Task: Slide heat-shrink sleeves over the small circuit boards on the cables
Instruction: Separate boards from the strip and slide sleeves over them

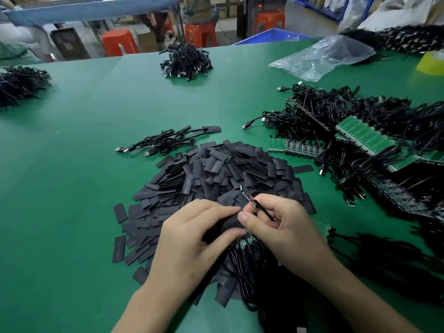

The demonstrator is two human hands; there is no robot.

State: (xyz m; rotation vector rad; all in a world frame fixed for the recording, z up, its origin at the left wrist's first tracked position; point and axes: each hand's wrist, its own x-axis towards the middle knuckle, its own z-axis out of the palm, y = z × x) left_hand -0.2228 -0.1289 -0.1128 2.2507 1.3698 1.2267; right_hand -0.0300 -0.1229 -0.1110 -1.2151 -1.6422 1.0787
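Note:
A big heap of flat black heat-shrink sleeves (216,169) lies on the green table (72,164) in front of me. My left hand (192,236) pinches one black sleeve (225,224) between thumb and fingers, just above the heap. My right hand (276,222) grips a small circuit board (248,198) on a black cable, its tip sticking up past my fingers, close to the sleeve's mouth. More small boards (245,241) on black cables hang bunched under my hands.
Finished cables with sleeves (168,140) lie behind the heap. Tangled black USB cables and green board strips (360,138) fill the right side. Cable bundles (186,61) sit at the far edge and far left (19,82). A clear plastic bag (322,56) lies far right.

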